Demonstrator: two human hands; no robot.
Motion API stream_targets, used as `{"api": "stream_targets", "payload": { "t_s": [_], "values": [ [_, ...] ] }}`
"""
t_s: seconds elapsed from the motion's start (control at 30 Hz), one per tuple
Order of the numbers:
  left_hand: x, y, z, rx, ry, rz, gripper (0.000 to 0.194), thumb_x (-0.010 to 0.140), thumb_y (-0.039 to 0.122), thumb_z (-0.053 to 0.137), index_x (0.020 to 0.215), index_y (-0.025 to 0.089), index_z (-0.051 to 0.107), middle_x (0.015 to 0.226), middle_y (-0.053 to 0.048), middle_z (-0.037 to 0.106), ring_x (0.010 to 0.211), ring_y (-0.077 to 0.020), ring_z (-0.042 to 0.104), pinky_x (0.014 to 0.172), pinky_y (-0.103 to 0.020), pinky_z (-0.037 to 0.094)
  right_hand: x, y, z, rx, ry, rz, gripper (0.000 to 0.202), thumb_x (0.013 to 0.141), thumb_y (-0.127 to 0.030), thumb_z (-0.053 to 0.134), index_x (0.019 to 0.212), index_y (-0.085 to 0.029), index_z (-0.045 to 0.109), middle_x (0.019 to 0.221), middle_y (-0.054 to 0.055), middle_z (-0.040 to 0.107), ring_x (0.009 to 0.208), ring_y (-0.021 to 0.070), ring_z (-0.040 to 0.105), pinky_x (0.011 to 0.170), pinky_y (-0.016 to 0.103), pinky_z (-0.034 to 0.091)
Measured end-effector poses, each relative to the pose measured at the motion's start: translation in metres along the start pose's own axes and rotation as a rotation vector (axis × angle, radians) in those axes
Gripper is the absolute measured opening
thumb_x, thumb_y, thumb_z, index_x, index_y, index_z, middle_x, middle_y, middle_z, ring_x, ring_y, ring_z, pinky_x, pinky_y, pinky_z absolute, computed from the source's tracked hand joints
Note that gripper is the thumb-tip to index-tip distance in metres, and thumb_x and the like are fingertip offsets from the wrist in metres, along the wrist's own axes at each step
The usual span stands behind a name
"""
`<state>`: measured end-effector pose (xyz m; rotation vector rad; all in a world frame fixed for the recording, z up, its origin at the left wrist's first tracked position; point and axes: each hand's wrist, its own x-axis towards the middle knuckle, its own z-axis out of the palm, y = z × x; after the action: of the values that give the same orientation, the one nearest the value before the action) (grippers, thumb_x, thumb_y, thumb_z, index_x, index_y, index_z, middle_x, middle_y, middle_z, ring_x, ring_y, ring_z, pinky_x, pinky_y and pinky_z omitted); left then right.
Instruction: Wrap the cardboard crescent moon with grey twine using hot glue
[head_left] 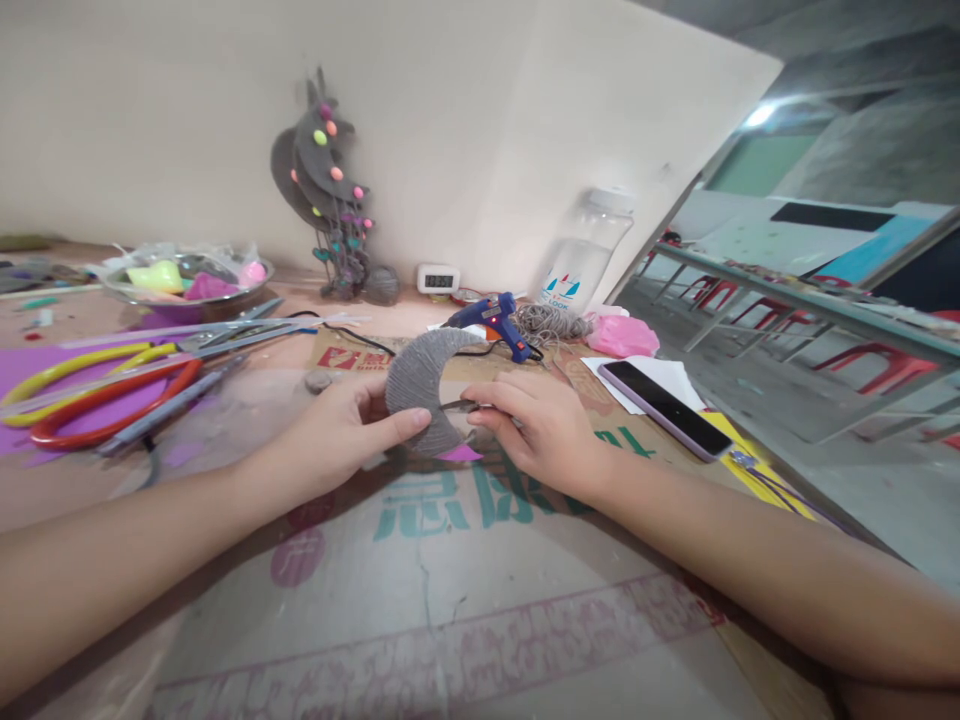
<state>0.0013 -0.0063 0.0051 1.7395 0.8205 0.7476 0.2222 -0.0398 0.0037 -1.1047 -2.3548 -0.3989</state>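
A crescent moon wrapped in grey yarn (409, 385) is held upright over the cardboard. My left hand (349, 425) is closed on its outer curve, the thumb across the front near the lower end. At its inner curve is my right hand (536, 425), fingers pinched on a thin grey thing (459, 405) that reaches the moon's edge. That piece is too small and blurred to name. Just under the crescent shows a bit of purple paper (460, 453). Behind it a blue glue gun (495, 320) rests near a tangle of grey yarn (551, 325).
Printed cardboard (480, 610) covers the table. On the left are yellow-handled scissors (82, 372), red-handled scissors (112, 412) and a metal bowl (187, 300). A decorated moon hanging (326, 190), a timer (438, 280) and a bottle (581, 255) stand behind; a phone (666, 408) lies right.
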Motion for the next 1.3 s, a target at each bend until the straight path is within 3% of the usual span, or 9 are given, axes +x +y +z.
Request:
{"api": "stream_targets", "payload": {
  "t_s": [0.27, 0.47, 0.6, 0.77, 1.07, 1.3],
  "values": [
    [0.002, 0.002, 0.001, -0.092, -0.036, -0.027, 0.03, 0.08, 0.031, 0.059, 0.105, 0.016, 0.063, 0.101, -0.005, 0.071, 0.088, -0.0179, 0.065, 0.075, -0.025, 0.05, -0.002, -0.004, 0.0, 0.222, 0.038, 0.141, 0.026, 0.089, -0.033, 0.048, 0.104, -0.015, 0.057, 0.082, 0.005, 0.063, 0.072, 0.0143, 0.055, 0.068, 0.027, 0.043],
    [0.003, 0.0, 0.002, -0.211, -0.152, -0.019, 0.038, 0.077, 0.029, 0.063, 0.113, 0.019, 0.059, 0.107, -0.005, 0.069, 0.093, -0.0188, 0.064, 0.084, -0.03, 0.049, 0.008, -0.019, -0.005, 0.642, 0.049, 0.502, 0.022, 0.079, -0.036, 0.06, 0.086, -0.016, 0.057, 0.073, 0.001, 0.062, 0.06, 0.0104, 0.053, 0.054, 0.022, 0.042],
    [-0.001, -0.003, 0.003, -0.168, -0.223, -0.034, 0.031, 0.08, 0.033, 0.059, 0.108, 0.019, 0.063, 0.104, -0.004, 0.07, 0.092, -0.019, 0.065, 0.081, -0.029, 0.05, 0.017, -0.031, -0.005, 0.898, -0.031, 0.677, 0.015, 0.076, -0.031, 0.06, 0.081, -0.016, 0.061, 0.071, -0.001, 0.062, 0.062, 0.0105, 0.054, 0.056, 0.023, 0.042],
    [-0.003, -0.006, 0.003, -0.056, -0.246, -0.076, 0.026, 0.081, 0.038, 0.058, 0.096, 0.019, 0.067, 0.092, -0.003, 0.072, 0.081, -0.018, 0.065, 0.07, -0.026, 0.051, 0.015, -0.035, 0.006, 1.173, -0.188, 0.881, 0.029, 0.073, -0.044, 0.063, 0.069, -0.016, 0.058, 0.062, -0.001, 0.055, 0.054, 0.01, 0.05, 0.05, 0.024, 0.04],
    [-0.002, -0.006, 0.001, -0.135, -0.239, -0.069, 0.027, 0.084, 0.039, 0.054, 0.097, 0.02, 0.068, 0.088, -0.003, 0.071, 0.084, -0.0179, 0.065, 0.076, -0.027, 0.051, 0.011, -0.034, 0.003, 1.295, -0.101, 0.785, 0.039, 0.073, -0.048, 0.063, 0.06, -0.018, 0.043, 0.053, -0.008, 0.03, 0.047, 0.0052, 0.026, 0.044, 0.021, 0.024],
    [-0.002, -0.004, 0.001, -0.108, -0.144, -0.071, 0.022, 0.081, 0.038, 0.058, 0.084, 0.017, 0.065, 0.079, -0.002, 0.068, 0.073, -0.015, 0.062, 0.066, -0.024, 0.049, 0.011, -0.037, 0.0, 1.217, -0.168, 0.733, 0.038, 0.077, -0.049, 0.058, 0.059, -0.018, 0.042, 0.054, -0.006, 0.034, 0.049, 0.0067, 0.032, 0.047, 0.022, 0.027]
  ]
}}
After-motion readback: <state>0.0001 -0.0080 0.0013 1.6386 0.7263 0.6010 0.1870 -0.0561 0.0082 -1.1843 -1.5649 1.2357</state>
